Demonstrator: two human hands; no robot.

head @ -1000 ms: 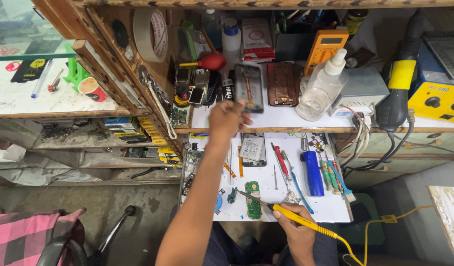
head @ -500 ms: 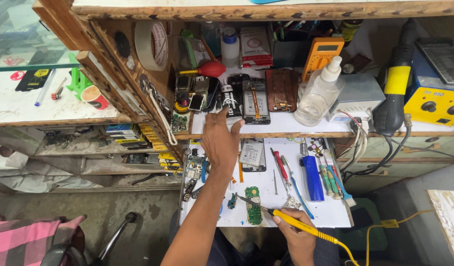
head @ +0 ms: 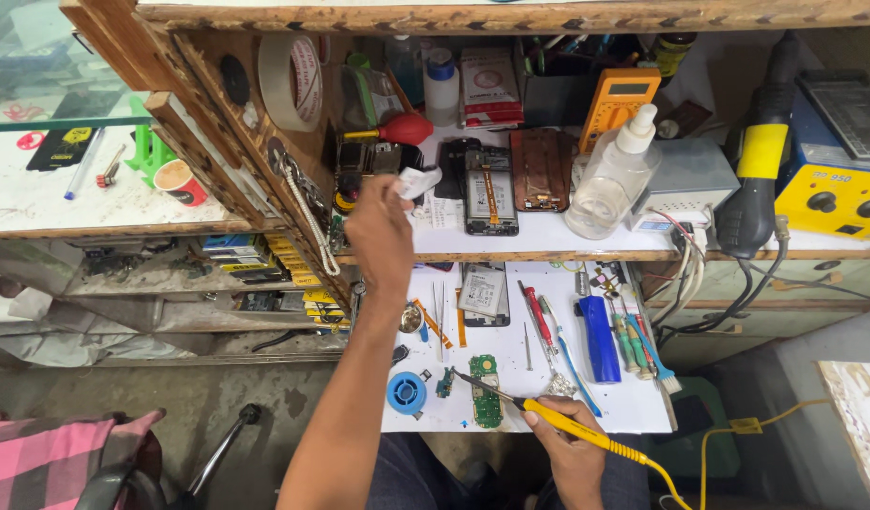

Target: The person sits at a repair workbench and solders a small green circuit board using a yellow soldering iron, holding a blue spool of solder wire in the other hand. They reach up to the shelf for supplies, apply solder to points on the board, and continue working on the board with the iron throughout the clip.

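White work mat [head: 633, 401] at lower centre, shelf [head: 548, 236] above at centre. My left hand [head: 380, 236] at centre frame, raised to shelf level, fingers pinched on small white wad [head: 416, 181]. My right hand [head: 567, 449] at bottom centre grips yellow soldering iron [head: 572, 427], tip over green circuit board [head: 485, 389] on mat. Blue solder spool [head: 406, 392] just left of board.

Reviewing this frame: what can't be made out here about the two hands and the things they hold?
- Left hand, head view: its fingers cover most of the small white piece, so its kind cannot be told.
- Soldering iron in the right hand: the tip is too thin to tell whether it touches the green circuit board.
- Yellow cord: runs off the bottom edge.
- Parts on the white mat: too small to identify.
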